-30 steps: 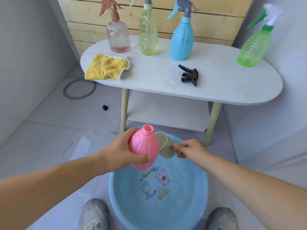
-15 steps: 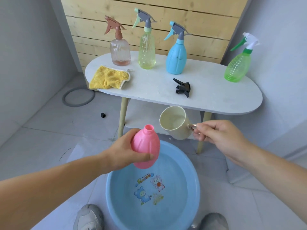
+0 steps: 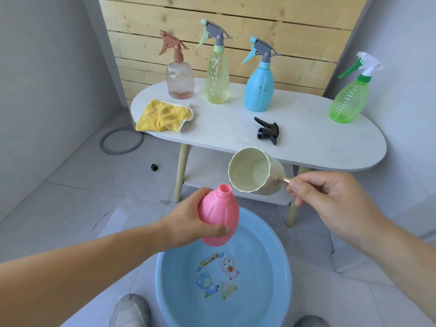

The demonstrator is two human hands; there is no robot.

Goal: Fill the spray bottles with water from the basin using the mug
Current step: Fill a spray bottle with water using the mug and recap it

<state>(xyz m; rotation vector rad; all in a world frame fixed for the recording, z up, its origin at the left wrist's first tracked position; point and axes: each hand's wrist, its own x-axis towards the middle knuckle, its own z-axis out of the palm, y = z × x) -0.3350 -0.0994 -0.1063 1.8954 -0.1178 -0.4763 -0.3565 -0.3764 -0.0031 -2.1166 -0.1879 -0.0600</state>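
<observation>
Pink bottle [image 3: 218, 219] gripped by left hand [image 3: 186, 223] above basin [image 3: 278, 279]; mug [image 3: 256, 171] held tilted, handle pinched by right hand [image 3: 330, 204].

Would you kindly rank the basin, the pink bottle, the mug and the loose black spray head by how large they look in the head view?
1. The basin, clearly largest.
2. The pink bottle and the mug look alike, so I leave them unranked.
3. The black spray head, smallest, though it lies farther from the camera.
</observation>
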